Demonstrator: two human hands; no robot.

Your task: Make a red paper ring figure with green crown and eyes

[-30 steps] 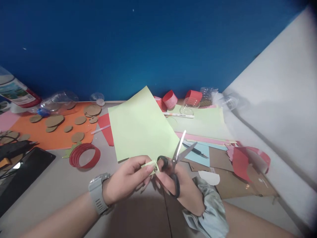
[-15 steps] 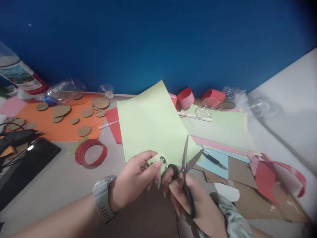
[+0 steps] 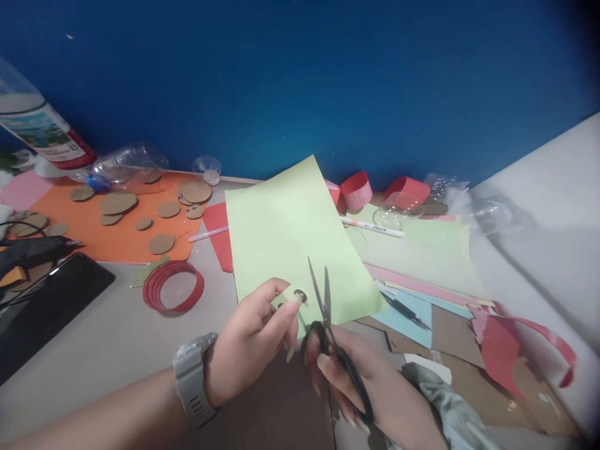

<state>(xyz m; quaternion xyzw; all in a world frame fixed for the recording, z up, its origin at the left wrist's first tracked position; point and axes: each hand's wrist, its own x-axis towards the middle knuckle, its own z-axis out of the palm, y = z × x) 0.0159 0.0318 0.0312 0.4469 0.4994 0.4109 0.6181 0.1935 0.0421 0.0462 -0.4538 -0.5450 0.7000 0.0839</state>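
Note:
My left hand [image 3: 255, 340], wearing a grey watch [image 3: 194, 378], pinches the near edge of a light green paper sheet [image 3: 295, 225] between thumb and fingers. By the thumb tip sits a small dark shiny piece [image 3: 300, 295], too small to make out. My right hand [image 3: 363, 381] grips black-handled scissors [image 3: 327, 306], with fingers in the loops. The blades point up and away, slightly parted, over the lower part of the sheet. Whether they touch the paper I cannot tell.
Cardboard discs [image 3: 118, 202] lie on orange paper [image 3: 89, 240] at left, near a red paper ring [image 3: 173, 287], a phone [image 3: 60, 312] and a glue gun [image 3: 37, 250]. To the right are a marker [image 3: 372, 226], a craft knife [image 3: 405, 309] and red scraps [image 3: 501, 350]. A blue wall [image 3: 300, 81] rises behind.
The scissor blades have swung left and come closer together. My right hand has turned slightly with them. My left hand keeps its pinch on the sheet, and the view has shifted a little.

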